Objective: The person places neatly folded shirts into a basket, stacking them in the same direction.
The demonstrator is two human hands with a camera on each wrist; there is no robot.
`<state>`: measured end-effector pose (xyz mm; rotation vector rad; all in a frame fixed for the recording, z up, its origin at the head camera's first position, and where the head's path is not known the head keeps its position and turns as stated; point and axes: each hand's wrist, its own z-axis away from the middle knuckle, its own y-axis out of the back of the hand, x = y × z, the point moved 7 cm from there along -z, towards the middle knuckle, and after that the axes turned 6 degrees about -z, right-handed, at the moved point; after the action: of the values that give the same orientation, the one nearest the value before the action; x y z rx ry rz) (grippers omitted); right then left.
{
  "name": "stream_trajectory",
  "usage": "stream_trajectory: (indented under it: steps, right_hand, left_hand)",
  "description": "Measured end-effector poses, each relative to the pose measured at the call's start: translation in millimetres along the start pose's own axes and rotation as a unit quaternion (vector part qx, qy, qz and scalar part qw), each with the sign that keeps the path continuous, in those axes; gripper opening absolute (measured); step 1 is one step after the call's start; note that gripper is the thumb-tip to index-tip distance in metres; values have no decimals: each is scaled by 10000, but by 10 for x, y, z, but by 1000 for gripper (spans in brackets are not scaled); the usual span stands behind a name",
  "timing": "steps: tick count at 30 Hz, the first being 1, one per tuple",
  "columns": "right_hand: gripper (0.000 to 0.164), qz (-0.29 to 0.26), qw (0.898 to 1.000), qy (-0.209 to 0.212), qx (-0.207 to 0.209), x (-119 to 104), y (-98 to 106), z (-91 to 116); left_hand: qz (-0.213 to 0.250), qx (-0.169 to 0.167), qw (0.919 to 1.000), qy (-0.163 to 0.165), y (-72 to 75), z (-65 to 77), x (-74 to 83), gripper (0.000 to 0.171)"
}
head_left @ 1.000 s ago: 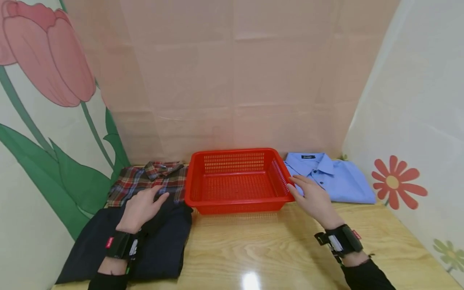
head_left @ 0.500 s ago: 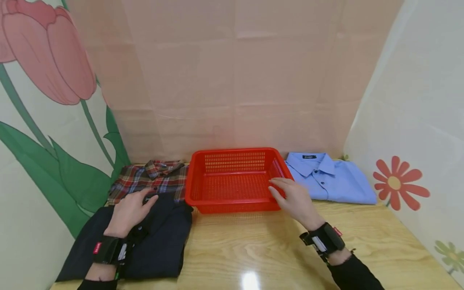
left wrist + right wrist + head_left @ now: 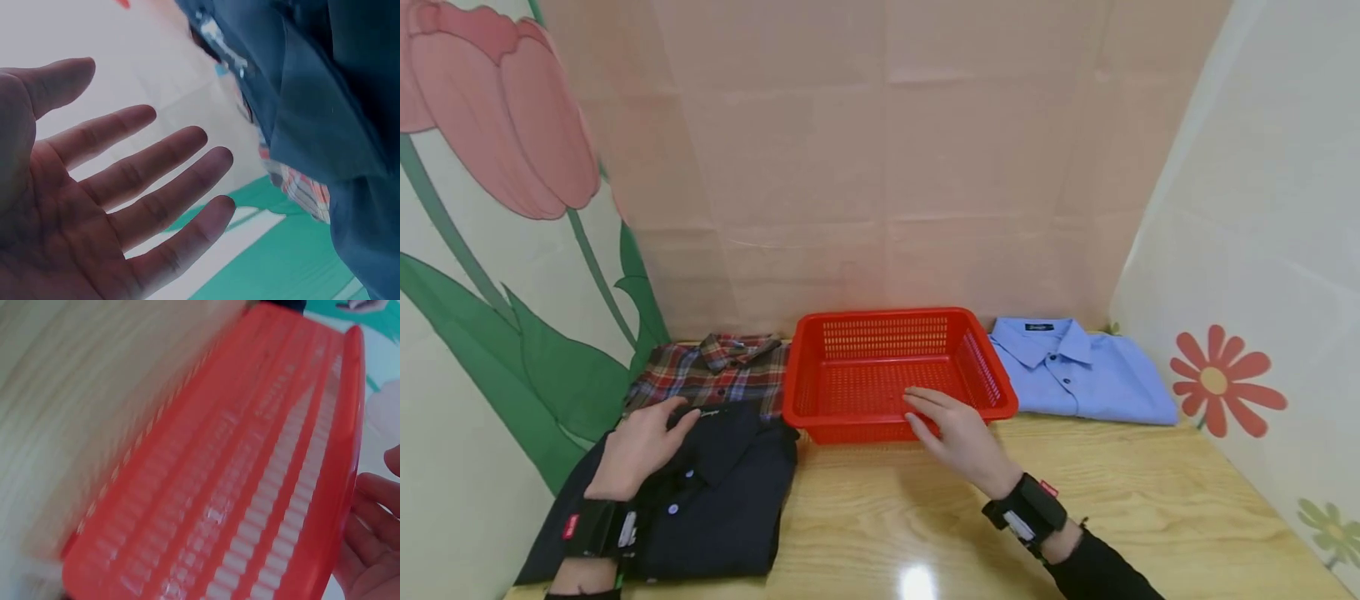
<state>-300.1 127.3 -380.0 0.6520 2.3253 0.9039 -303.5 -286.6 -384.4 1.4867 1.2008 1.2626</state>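
Observation:
Above the folded navy shirt [image 3: 722, 500] hovers my left hand [image 3: 636, 450], its fingers spread and apart from the cloth in the left wrist view. My right hand [image 3: 958, 442] is in front of the red plastic basket [image 3: 880, 429], fingers loosely extended over the near rim. The right wrist view shows the fingers [image 3: 375, 531] beside the basket's rim; whether they touch it I cannot tell. Nothing lies in the basket. Behind the navy shirt is a folded plaid shirt [image 3: 677, 375]. A folded light blue shirt [image 3: 1105, 375] lies right of the basket.
The wooden table [image 3: 865, 517] runs in front of the basket. A pinkish backdrop [image 3: 880, 167] rises close behind the things. White side panels bear a printed tulip [image 3: 505, 117] on the left and a red flower [image 3: 1213, 379] on the right.
My right hand has moved left from the basket's right edge to its near side. The left hand has drawn back and to the left over the navy shirt, uncovering its collar and buttons.

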Motion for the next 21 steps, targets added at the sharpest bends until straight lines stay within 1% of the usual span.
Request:
stream_trajectory:
  steps: [3,6,9,13,17,21]
  right_hand:
    - [37,-143,9995,284,23,-148,-90,-21]
    - [32,-298,9975,646,26,-282,-179,-46]
    - [27,-510,9917,1182,-11,-418,-267,-58]
    - [25,-761,9820,1707,-284,-575,-407,-71]
    - [27,-847,9774,1749,-831,-681,-566,-85]
    - [23,-789,9745,1481,-1490,-725,-723,-85]
  left_hand:
    - [31,-70,9999,143,15,8,-71,68]
    - [27,-147,9996,245,9,17,-118,69]
    - [18,-219,9994,268,-5,18,-143,67]
    - [-9,-256,9993,261,-8,27,-183,65]
    - [-13,-313,9992,234,-23,55,-212,63]
    - [-22,-405,9989,240,-63,93,-250,62]
